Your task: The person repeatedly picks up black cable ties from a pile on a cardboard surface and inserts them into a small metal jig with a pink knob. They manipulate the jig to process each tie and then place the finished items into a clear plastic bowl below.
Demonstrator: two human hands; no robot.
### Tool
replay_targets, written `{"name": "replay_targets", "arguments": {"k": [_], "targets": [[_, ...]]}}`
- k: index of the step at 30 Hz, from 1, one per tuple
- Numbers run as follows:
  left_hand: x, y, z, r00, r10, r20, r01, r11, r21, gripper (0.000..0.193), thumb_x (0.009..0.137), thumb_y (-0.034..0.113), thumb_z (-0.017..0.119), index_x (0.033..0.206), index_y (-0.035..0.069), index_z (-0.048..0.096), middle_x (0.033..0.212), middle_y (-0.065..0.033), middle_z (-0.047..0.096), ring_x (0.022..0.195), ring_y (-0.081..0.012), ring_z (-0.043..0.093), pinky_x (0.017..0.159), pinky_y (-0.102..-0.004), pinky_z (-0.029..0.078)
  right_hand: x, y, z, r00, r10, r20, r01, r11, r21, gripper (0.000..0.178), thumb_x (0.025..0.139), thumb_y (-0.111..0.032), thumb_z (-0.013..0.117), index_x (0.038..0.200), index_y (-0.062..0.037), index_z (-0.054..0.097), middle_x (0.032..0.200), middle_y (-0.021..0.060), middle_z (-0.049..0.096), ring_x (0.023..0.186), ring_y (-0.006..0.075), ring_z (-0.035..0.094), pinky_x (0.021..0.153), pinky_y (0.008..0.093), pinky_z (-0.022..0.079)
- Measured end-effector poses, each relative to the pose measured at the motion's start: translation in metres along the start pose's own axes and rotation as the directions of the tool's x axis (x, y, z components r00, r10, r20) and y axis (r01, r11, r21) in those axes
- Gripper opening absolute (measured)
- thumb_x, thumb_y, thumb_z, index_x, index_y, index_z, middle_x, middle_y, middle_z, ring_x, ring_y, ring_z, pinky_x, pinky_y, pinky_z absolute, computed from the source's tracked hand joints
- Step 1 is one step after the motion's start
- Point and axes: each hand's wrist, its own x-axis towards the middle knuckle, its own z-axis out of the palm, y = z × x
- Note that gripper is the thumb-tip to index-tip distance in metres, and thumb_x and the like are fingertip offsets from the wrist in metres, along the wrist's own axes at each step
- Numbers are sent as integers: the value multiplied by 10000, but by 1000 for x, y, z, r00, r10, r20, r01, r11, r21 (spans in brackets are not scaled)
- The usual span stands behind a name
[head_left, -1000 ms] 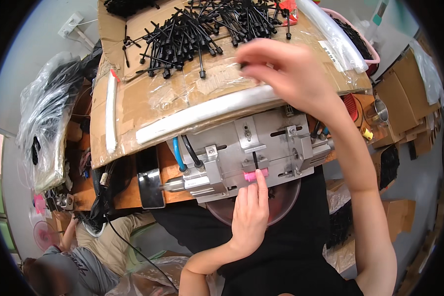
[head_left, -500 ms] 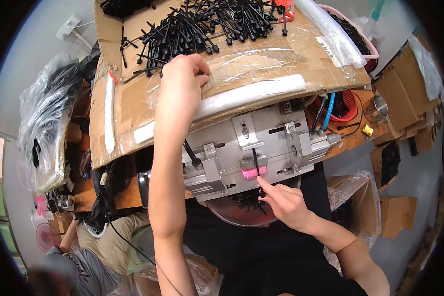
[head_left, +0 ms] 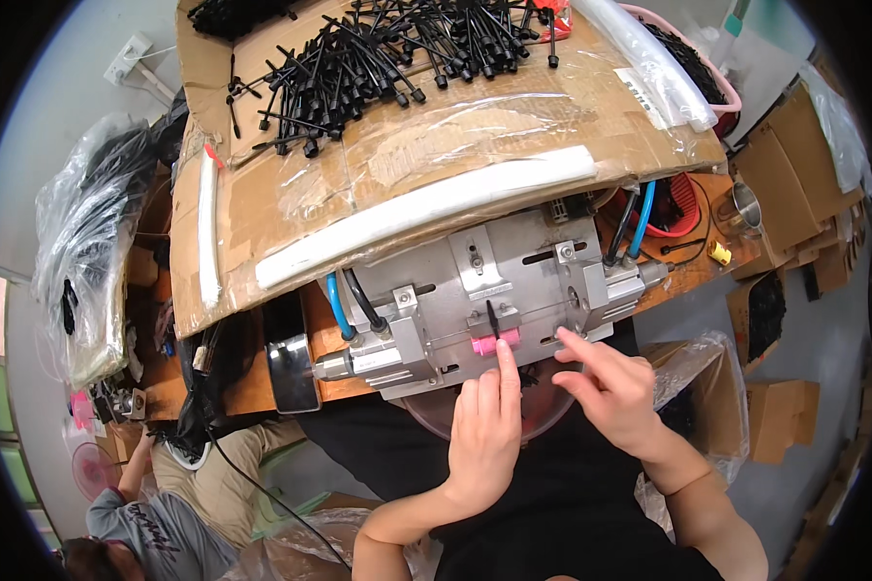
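Observation:
A pink block [head_left: 483,345] sits at the front middle of a grey metal fixture [head_left: 426,305] with clamps at both sides. A slim black rod [head_left: 493,316] stands out from the block toward the back. My left hand [head_left: 487,436] is palm down, its index finger stretched out with the tip at the block and the rod's near end. Its thumb is hidden. To the right of the block, my right hand [head_left: 615,392] hovers with thumb and index finger apart and nothing between them. Below the fixture, a clear bowl [head_left: 436,412] is partly covered by my left hand.
A tilted cardboard sheet [head_left: 378,184] behind the fixture bears a heap of black stemmed parts [head_left: 358,73]. Blue hoses [head_left: 337,308] and a phone-like dark slab [head_left: 292,373] are at the left. A red basket [head_left: 683,208] stands at right. Another person [head_left: 170,523] sits lower left.
My left hand has come down from the heap's edge on the cardboard to the pink block. My right hand has let go of the black part at the block and moved right, opening.

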Motion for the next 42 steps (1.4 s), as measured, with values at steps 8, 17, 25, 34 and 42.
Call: {"name": "replay_targets", "arguments": {"k": [8, 17, 25, 34, 42], "targets": [[10, -5, -6, 998, 26, 52, -25, 1000, -14, 705, 819, 3, 657, 1447, -80, 347, 970, -117, 506, 874, -270, 504, 795, -361, 453, 1, -1, -9, 996, 73, -45, -66, 987, 145, 420, 791, -31, 759, 1198, -7, 657, 836, 100, 706, 533, 130, 585, 502, 241, 468], [160, -65, -84, 880, 242, -409, -173, 965, 198, 250, 764, -32, 585, 1011, -32, 546, 1006, -188, 501, 983, -355, 522, 823, -424, 472, 172, -10, 7, 941, -320, -112, 274, 911, -307, 292, 882, -273, 684, 1015, -17, 635, 841, 168, 664, 711, 339, 662, 602, 425, 516], [241, -117, -107, 910, 245, -333, -154, 948, 277, 188, 743, -58, 671, 917, 6, 638, 889, -156, 568, 867, -340, 596, 763, -411, 497, 302, -7, 43, 975, -74, 210, 179, 824, -538, 331, 803, -308, 748, 895, 0, 668, 889, 205, 689, 892, 386, 674, 782, 471, 542], [184, -117, -177, 996, -45, -73, -13, 758, -652, 149, 903, 49, 659, 1042, 8, 692, 908, 2, 635, 784, -69, 540, 727, -223, 448, 246, 7, -14, 941, -55, 334, 230, 829, -510, 238, 759, -128, 770, 906, 15, 650, 861, 225, 656, 884, 406, 640, 773, 467, 501], [57, -37, -104, 935, 86, -343, -132, 985, -113, 587, 728, -69, 726, 1293, -25, 573, 922, -107, 608, 804, -226, 566, 716, -327, 493, 198, 4, -58, 991, -113, -75, 114, 993, 8, 255, 854, -55, 681, 1101, 1, 652, 734, 95, 625, 664, 180, 606, 613, 311, 486]]}}
